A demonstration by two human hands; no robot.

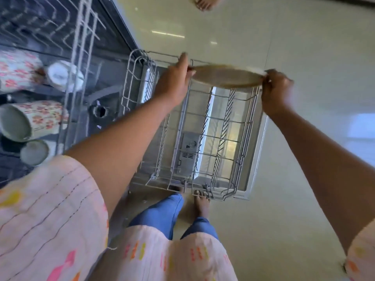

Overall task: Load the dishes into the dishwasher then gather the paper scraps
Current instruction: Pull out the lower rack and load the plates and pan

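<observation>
A beige plate point(226, 77) hangs tilted over the far end of the pulled-out lower dishwasher rack point(205, 138). My left hand point(174, 82) holds its left rim with the fingers fairly straight and the thumb against the edge. My right hand point(277, 91) pinches the right rim with curled fingers. The lower rack's wire tines carry no dishes. Below it lies the open dishwasher door point(255, 159). At the left, the upper rack point(77, 63) carries floral mugs point(40, 118) and small white bowls point(63, 75).
The glossy cream floor point(304, 47) stretches to the right and beyond the door. My bare foot point(202, 203) stands at the door's near edge. Another person's foot point(205, 3) shows at the top edge. No paper scraps are in view.
</observation>
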